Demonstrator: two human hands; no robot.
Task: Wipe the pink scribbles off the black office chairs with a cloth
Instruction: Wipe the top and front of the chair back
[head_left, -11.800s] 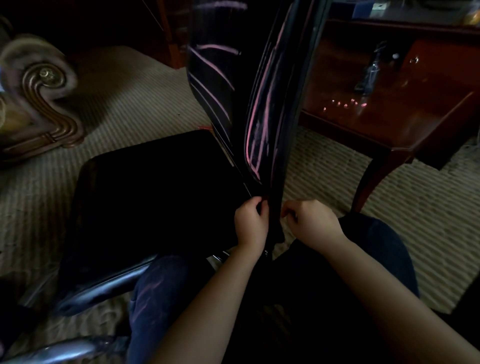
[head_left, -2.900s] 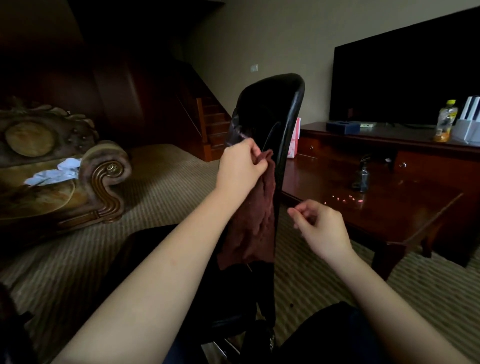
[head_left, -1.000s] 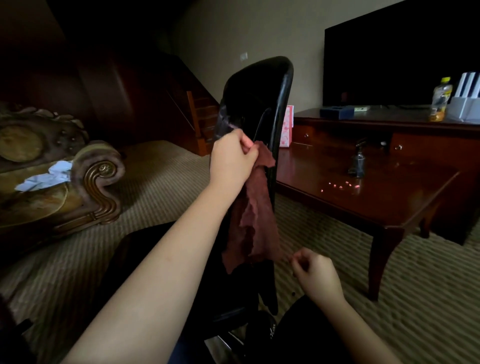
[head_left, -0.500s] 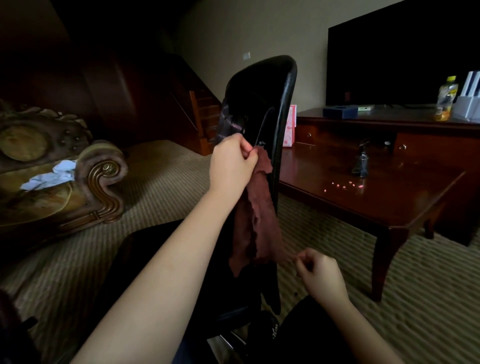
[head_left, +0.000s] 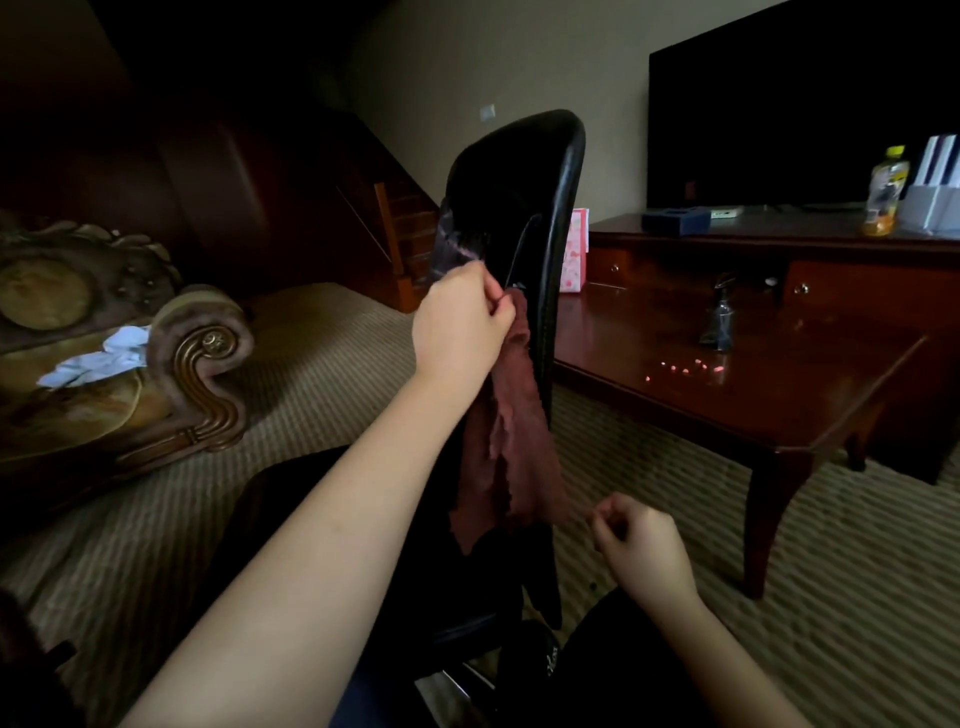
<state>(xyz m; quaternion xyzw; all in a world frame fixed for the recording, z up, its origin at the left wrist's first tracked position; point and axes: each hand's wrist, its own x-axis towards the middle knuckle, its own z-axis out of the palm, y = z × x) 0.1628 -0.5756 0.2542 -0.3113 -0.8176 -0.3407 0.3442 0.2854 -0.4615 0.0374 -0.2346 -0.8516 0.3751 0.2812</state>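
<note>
A black office chair's backrest (head_left: 519, 197) stands edge-on in front of me, with a faint pink smear (head_left: 451, 244) on its front face. My left hand (head_left: 460, 322) grips the top of a dark red cloth (head_left: 511, 441) against the backrest, just below the smear. The cloth hangs down and flares to the right. My right hand (head_left: 639, 545) is low beside the chair, fingers curled, pinching what looks like the cloth's lower corner. The black seat (head_left: 311, 519) lies under my left forearm.
A dark wooden coffee table (head_left: 779, 405) stands close on the right with a spray bottle (head_left: 722, 322) and small pink bits (head_left: 685, 368). Behind it are a cabinet (head_left: 753, 244), a TV (head_left: 805, 104) and a drink bottle (head_left: 885, 192). An ornate sofa arm (head_left: 202, 364) is at left.
Long ago both hands were low on a backrest full of pink lines. In the last second my left hand stays high with the cloth, and my right hand dropped to its lower corner.
</note>
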